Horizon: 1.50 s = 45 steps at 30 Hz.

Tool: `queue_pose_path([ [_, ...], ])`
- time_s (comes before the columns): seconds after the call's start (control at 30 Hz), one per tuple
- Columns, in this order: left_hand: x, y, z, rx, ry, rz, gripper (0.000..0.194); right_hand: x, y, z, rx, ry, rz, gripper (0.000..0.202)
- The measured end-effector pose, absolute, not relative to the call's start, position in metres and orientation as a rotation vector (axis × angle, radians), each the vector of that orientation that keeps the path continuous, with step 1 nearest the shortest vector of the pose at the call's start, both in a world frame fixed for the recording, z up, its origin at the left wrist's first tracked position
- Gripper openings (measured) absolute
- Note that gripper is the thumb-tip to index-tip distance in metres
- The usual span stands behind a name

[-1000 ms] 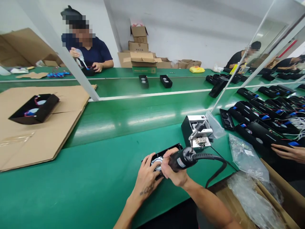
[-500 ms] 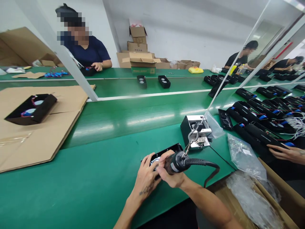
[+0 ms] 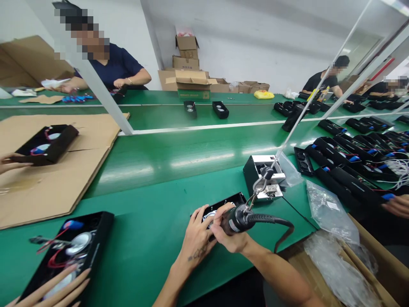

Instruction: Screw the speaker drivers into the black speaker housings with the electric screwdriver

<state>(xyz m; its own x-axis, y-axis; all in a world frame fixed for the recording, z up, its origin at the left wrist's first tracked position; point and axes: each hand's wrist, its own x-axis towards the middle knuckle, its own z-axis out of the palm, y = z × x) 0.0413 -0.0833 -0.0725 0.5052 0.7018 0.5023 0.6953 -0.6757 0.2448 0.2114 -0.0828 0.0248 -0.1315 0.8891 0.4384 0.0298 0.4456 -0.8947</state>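
My right hand is wrapped round a black electric screwdriver, which hangs from a metal hook and has a thick cable. Under both hands lies a black speaker housing with a round silver driver showing beside my fingers. My left hand rests on the near-left part of this housing, its fingers bent over it and holding it against the green bench. The screwdriver's tip is hidden behind my fingers.
A black and silver machine stands behind the screwdriver. At lower left, another person's hand touches an open black housing. Cardboard lies at left. Several housings, plastic bags and a carton are at right.
An open housing with another person's hand on it has appeared at lower left. Another hand now touches the housing on the cardboard. The hand at far right has moved right. My hands have barely moved.
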Motion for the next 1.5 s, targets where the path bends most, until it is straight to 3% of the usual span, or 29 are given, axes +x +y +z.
queue_pose_path([
  [0.2, 0.041, -0.082, -0.079, 2.642, 1.255, 0.934, 0.023, 0.212, -0.083, 0.021, -0.806, -1.571, 0.911, 0.021],
  [0.43, 0.039, -0.084, -0.066, 2.682, 1.204, 0.87, 0.012, 0.215, -0.08, 0.025, -0.575, -1.28, 1.173, 0.02],
  [0.7, 0.042, -0.088, -0.062, 2.712, 1.216, 0.89, 0.015, 0.225, -0.082, 0.022, -0.511, -1.163, 1.198, 0.022],
  [0.93, 0.041, -0.088, -0.063, 2.717, 1.21, 0.895, 0.022, 0.282, -0.089, 0.041, -0.639, -1.059, 0.981, 0.026],
  [1.03, 0.038, -0.083, -0.066, 2.701, 1.195, 0.941, 0.018, 0.321, -0.087, 0.028, -0.968, -0.958, 0.74, 0.028],
  [1.17, 0.034, -0.073, -0.07, 2.754, 1.126, 0.965, 0.008, 0.355, -0.077, -0.004, -1.291, -0.856, 0.475, 0.048],
  [1.33, 0.031, -0.065, -0.069, 2.812, 1.06, 1.022, 0.009, 0.375, -0.06, 0.001, -1.195, -0.822, 0.52, 0.042],
  [1.5, 0.03, -0.065, -0.067, 2.815, 1.076, 0.999, 0.012, 0.381, -0.029, 0.041, -1.019, -0.849, 0.296, 0.039],
])
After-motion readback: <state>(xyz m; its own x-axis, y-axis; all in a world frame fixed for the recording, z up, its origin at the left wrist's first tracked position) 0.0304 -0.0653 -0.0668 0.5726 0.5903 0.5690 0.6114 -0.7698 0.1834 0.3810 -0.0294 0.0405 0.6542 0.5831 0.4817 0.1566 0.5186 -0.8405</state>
